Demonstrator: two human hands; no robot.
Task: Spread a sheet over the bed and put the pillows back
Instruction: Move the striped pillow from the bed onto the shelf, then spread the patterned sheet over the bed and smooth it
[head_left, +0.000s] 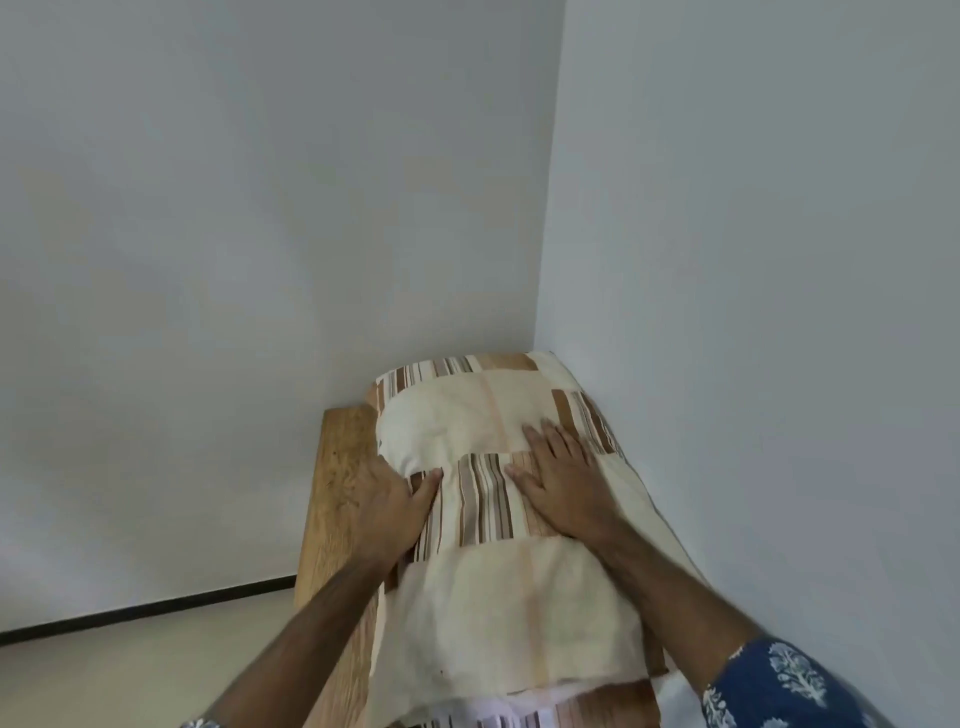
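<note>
I've got the cream and brown-striped patchwork pillow mid-frame on the wooden bed, long axis running toward the corner. Right hand presses flat, fingers spread; left hand grips its left edge. Grey wall touches it on the right.

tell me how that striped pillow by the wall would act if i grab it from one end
The pillow would probably sag and fold instead of staying flat: it bulges softly and dents where the right hand presses on it. It looks light for its bulk, being puffy cloth. The left hand grips its edge near the wooden bed frame, and the loose cover may bunch and slide.
</note>
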